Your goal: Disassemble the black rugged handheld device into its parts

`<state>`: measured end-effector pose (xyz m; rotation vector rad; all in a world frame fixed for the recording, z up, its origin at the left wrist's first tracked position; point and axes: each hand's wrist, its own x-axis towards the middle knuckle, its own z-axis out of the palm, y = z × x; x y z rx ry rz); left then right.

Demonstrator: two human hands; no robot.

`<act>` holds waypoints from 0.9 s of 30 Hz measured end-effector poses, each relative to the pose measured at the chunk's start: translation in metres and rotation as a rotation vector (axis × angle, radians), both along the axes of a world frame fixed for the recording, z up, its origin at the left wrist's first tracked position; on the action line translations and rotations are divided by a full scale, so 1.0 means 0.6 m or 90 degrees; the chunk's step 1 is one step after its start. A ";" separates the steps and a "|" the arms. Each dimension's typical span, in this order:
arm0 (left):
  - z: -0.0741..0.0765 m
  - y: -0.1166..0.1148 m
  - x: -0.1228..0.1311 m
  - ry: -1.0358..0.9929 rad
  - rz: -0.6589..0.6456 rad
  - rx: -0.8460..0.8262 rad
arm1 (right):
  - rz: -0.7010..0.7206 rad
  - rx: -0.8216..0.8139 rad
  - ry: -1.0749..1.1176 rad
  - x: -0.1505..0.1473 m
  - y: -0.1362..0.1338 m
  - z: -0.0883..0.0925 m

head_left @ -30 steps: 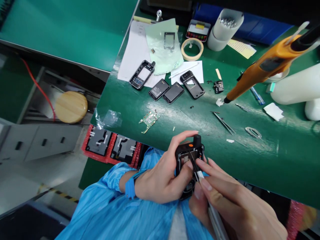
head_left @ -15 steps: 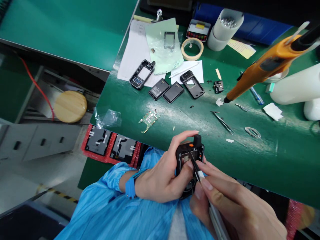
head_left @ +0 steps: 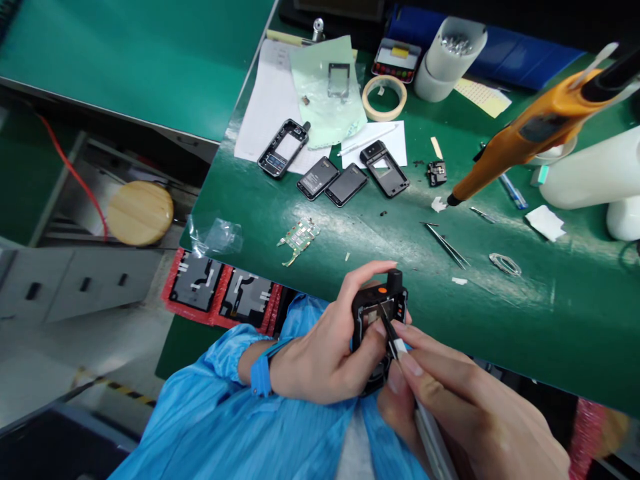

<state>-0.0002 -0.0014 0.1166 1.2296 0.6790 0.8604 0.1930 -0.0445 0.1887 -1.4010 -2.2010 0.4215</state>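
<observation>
My left hand (head_left: 325, 360) is wrapped round a black handheld radio (head_left: 370, 293) with a stubby antenna and an orange button on its top edge. Its thumb presses inside the open housing, where a metallic part shows. Between the fingers of my right hand (head_left: 465, 400) are tweezers (head_left: 391, 333) with dark tips and a grey body. Their points reach into the upper part of the housing beside my left thumb. Whatever lies between the tips is too small to make out. My hands cover the lower part of the radio.
On the green bench lie a circuit board (head_left: 300, 239), two batteries (head_left: 319, 178), radio housings (head_left: 284, 148) and another pair of tweezers (head_left: 447, 245). An orange electric screwdriver (head_left: 530, 127) hangs at the right. Tape (head_left: 385, 98) and a white screw cup (head_left: 456, 50) stand behind.
My right hand and the tweezers have shifted very slightly to the left. The radio stays almost still in my left hand.
</observation>
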 end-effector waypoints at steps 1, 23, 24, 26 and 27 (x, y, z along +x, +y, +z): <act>0.000 0.000 0.000 0.001 0.000 0.001 | 0.007 -0.007 -0.009 0.004 -0.005 -0.003; 0.001 -0.003 -0.004 0.046 -0.026 -0.011 | -0.074 -0.053 0.090 0.001 -0.033 -0.018; 0.001 -0.003 -0.004 0.046 -0.026 -0.012 | -0.071 -0.045 0.092 0.000 -0.035 -0.022; 0.002 -0.004 -0.004 0.046 -0.026 -0.015 | -0.061 -0.029 0.094 -0.002 -0.038 -0.030; 0.003 -0.004 -0.005 0.044 -0.026 -0.016 | -0.058 -0.018 0.095 -0.005 -0.038 -0.034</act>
